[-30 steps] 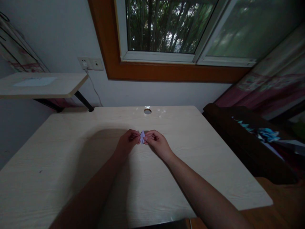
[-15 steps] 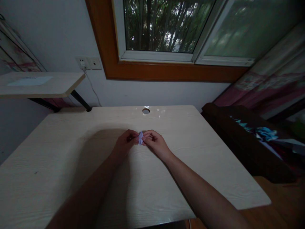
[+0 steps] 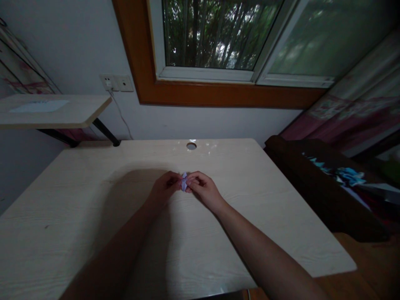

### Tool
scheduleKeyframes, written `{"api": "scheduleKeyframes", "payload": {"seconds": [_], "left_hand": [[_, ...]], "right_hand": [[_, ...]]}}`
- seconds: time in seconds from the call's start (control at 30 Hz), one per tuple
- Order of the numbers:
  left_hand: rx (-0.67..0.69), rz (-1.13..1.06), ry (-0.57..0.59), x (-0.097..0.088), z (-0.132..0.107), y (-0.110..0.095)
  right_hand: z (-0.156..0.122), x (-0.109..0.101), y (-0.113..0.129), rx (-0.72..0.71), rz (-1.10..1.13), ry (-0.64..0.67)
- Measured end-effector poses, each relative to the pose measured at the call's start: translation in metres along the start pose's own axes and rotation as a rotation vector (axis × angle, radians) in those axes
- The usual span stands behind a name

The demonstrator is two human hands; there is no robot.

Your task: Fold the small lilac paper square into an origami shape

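Note:
A small piece of folded pale purple paper [image 3: 184, 182] is pinched between my two hands, just above or on the pale wood-grain desk [image 3: 237, 233]. My left hand [image 3: 165, 185] is closed on its left side, thumb and fingertips together. On the right side, my right hand [image 3: 202, 185] grips the paper with thumb and forefinger. The paper's upper and lower tips show between the fingertips; its side edges are hidden by them. I cannot tell whether the paper touches the desk.
A round cable hole [image 3: 191, 146] lies at the desk's far edge. A raised shelf [image 3: 93, 109] on black legs carries a sheet of paper [image 3: 39, 106]. Right of the desk, a dark wooden piece of furniture [image 3: 300, 179] holds blue crumpled items [image 3: 350, 176]. A window [image 3: 218, 37] is ahead.
The folded paper's shape between my fingertips has changed slightly, its middle now looking creased or pinched in. Both hands stay in nearly the same place.

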State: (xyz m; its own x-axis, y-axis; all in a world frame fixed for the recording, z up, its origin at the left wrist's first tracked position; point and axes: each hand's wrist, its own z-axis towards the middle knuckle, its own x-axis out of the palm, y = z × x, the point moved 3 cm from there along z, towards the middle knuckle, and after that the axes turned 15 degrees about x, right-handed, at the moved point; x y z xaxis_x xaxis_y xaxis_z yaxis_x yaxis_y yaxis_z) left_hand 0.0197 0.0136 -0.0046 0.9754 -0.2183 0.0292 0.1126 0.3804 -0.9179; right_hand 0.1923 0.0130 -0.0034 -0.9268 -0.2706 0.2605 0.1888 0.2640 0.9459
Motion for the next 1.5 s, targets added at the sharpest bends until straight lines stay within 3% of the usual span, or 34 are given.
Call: {"api": "scheduleKeyframes", "payload": {"seconds": [0.6,0.93,1.37,1.5], "left_hand": [[0.014,0.059,-0.008,-0.001,0.003,-0.013],[-0.024,0.055,-0.076,-0.002,0.001,0.001],[0.175,0.244,-0.021,0.0,0.002,-0.012],[0.231,0.305,-0.055,-0.001,0.003,-0.014]], "right_hand": [[-0.003,-0.001,0.003,0.012,-0.001,0.021],[-0.003,-0.002,0.004,-0.067,-0.066,-0.075],[-0.002,-0.001,0.002,-0.105,0.006,-0.127],[-0.003,-0.001,0.002,-0.114,-0.036,-0.128]]}}
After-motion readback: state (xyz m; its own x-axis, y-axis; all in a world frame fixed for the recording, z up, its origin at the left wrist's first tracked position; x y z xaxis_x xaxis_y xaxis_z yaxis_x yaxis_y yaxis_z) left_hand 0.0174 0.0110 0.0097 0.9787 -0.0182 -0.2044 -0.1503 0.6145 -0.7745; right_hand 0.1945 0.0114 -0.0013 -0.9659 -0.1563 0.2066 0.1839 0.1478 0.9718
